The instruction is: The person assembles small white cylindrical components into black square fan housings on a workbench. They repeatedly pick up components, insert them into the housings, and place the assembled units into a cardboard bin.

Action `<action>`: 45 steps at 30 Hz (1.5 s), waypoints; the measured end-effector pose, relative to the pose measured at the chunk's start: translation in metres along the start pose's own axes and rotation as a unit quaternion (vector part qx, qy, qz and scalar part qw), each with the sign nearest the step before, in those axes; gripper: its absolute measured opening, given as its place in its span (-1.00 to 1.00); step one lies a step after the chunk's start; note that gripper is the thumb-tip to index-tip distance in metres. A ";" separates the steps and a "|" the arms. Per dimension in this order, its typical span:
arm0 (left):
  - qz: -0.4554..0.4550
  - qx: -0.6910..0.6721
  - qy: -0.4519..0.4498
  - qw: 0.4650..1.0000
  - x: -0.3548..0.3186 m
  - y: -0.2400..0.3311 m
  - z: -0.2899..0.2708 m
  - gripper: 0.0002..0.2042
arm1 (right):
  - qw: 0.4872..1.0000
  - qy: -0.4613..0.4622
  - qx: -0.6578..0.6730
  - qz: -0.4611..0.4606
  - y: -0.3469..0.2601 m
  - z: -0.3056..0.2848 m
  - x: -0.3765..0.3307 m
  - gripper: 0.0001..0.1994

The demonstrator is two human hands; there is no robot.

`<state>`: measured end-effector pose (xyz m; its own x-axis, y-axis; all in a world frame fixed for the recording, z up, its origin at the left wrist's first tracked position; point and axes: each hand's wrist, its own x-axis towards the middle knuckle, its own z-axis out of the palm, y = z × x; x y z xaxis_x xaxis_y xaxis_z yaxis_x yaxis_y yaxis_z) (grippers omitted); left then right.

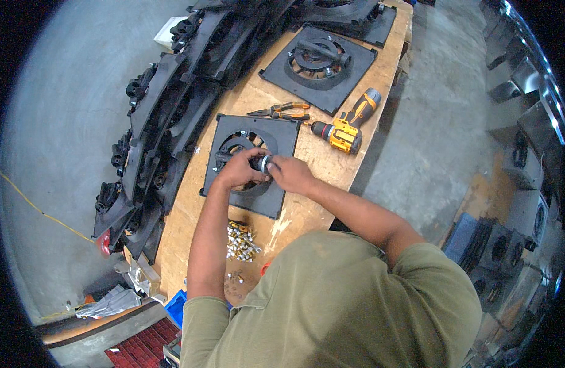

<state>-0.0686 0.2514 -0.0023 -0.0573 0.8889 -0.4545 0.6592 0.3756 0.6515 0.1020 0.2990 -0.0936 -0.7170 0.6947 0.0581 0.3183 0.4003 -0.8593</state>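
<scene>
A square black panel (285, 132) with a round slotted opening lies on the wooden table in front of me. Over its middle, my left hand (240, 168) curls round a dark cylindrical part (255, 163) with a pale ring at its end. My right hand (292, 174) pinches at that ringed end, fingers closed on it from the right. Whether the part is fixed to the panel is hidden by my hands. Just beyond the panel rest pliers (290, 111) with orange and black handles. A yellow and black cordless drill (345, 130) lies to their right.
Small white and brass-coloured fittings (241, 246) lie heaped on the wooden table (193, 202), close to my body. Another black panel (350, 64) with a round centre lies farther off. Black panels (184, 98) stand stacked along the left side. The concrete floor (411, 147) shows to the right.
</scene>
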 end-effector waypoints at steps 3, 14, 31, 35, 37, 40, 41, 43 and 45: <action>0.002 0.025 0.005 1.000 0.000 0.002 -0.002 -0.32 | 0.922 -0.158 0.276 0.220 0.002 -0.004 0.013 -0.63; 0.020 0.045 0.018 0.999 0.007 -0.007 -0.003 -0.33 | 0.965 -0.092 0.188 0.156 0.004 -0.001 0.015 -0.66; -0.011 0.016 -0.002 1.000 0.011 -0.006 -0.010 -0.32 | 0.936 -0.162 0.267 0.163 0.014 -0.005 0.028 -0.61; 0.002 0.004 -0.010 1.000 0.012 -0.005 -0.012 -0.33 | 0.998 -0.036 0.043 0.026 0.005 -0.006 0.013 -0.63; -0.004 0.004 -0.016 1.000 0.014 -0.005 -0.013 -0.33 | 1.000 -0.005 0.000 0.003 0.001 -0.006 0.009 -0.63; -0.029 -0.026 -0.030 0.999 0.017 -0.004 -0.015 -0.34 | 0.999 -0.030 0.026 0.031 -0.001 -0.004 0.014 -0.64; -0.049 -0.045 -0.036 0.997 0.017 -0.004 -0.015 -0.34 | 0.995 -0.050 0.065 0.050 -0.001 -0.005 0.018 -0.65; -0.041 -0.022 -0.032 0.998 0.017 -0.003 -0.016 -0.34 | 0.975 -0.110 0.155 0.114 0.001 -0.006 0.025 -0.65; -0.039 -0.014 -0.025 0.999 0.015 -0.001 -0.017 -0.34 | 0.929 -0.178 0.249 0.211 0.001 -0.009 0.026 -0.65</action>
<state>-0.0827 0.2688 0.0005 -0.0703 0.8425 -0.5341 0.6329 0.4515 0.6289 0.0886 0.3228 -0.0883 -0.7816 0.4503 -0.4317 0.3545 -0.2489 -0.9013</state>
